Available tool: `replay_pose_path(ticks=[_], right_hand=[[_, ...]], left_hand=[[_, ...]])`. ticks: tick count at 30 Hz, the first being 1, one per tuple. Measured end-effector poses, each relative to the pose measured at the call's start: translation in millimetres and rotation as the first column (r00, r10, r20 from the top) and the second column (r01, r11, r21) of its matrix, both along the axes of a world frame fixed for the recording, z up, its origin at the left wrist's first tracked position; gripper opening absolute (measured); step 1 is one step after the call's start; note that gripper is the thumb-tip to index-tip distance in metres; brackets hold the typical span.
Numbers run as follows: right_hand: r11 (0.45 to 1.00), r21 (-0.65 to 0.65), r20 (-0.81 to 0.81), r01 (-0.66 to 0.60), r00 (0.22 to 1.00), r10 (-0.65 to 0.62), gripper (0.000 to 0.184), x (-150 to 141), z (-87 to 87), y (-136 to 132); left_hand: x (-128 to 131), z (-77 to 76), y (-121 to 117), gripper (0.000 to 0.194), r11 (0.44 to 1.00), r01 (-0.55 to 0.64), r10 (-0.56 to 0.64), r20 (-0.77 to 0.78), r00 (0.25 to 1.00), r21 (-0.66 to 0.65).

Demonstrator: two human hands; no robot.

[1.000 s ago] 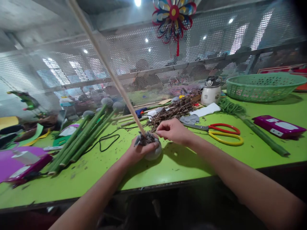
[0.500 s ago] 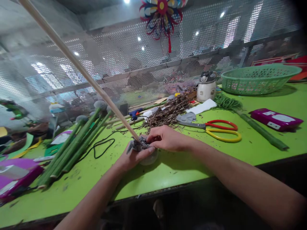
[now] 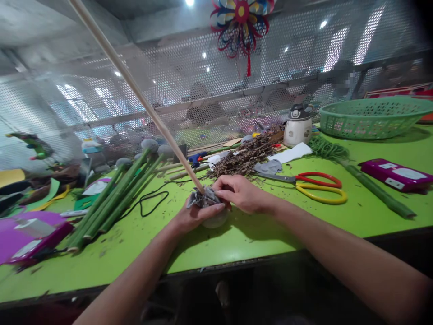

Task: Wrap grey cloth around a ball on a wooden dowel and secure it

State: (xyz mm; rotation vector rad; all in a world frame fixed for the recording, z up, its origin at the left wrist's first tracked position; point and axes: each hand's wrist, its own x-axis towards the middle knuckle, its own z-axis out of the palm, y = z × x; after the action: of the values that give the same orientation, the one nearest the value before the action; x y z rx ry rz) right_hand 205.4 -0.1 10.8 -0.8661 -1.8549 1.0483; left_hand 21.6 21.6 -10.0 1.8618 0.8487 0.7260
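Observation:
My left hand [image 3: 194, 215] is wrapped round a bundle of grey cloth [image 3: 206, 198], whose rounded lower part bulges out beneath my fingers close to the table. A long pale wooden stick [image 3: 149, 108] rises at a slant from the gathered top of the cloth toward the upper left. On the right side of the bundle, my right hand [image 3: 238, 193] pinches the cloth's crumpled edge between thumb and fingers. What lies inside the bundle is hidden.
Scissors [image 3: 321, 186] with red and yellow handles lie to the right, beside dried stems [image 3: 250, 151]. Green stalks with grey padded heads [image 3: 115, 203] lie left, near a black cord [image 3: 154, 196]. A white bottle [image 3: 297, 126], a green basket [image 3: 372, 119] and a purple packet [image 3: 395, 174] stand farther right.
The whole view has shifted slightly, so things appear a little farther right. Both hands keep their hold on the cloth; my right fingers have moved only slightly at its edge.

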Motion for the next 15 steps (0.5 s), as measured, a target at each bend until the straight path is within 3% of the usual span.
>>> replay_pose_path(ticks=[3, 7, 12, 15], right_hand=[[0.997, -0.067, -0.075, -0.031, 0.997, 0.026, 0.008, -1, 0.2, -1], [0.994, -0.071, -0.089, -0.080, 0.993, 0.073, 0.003, 3, -1.9, 1], [0.967, -0.024, -0.012, -0.253, 0.968, 0.252, 0.026, 11, -4.2, 6], [0.981, 0.042, 0.026, -0.190, 0.982, 0.189, 0.018, 9, -5.2, 7]], left_hand=[[1, 1.5, -1, 0.024, 0.999, 0.037, -0.036, 0.028, 0.999, -0.022], [0, 1.0, 0, 0.027, 1.000, -0.014, 0.014, 0.001, 1.000, -0.001], [-2, 1.5, 2, 0.030, 0.999, 0.035, -0.035, 0.002, 0.999, 0.023], [-2, 2.5, 1, 0.031, 0.998, -0.020, 0.021, -0.024, 0.999, 0.062]])
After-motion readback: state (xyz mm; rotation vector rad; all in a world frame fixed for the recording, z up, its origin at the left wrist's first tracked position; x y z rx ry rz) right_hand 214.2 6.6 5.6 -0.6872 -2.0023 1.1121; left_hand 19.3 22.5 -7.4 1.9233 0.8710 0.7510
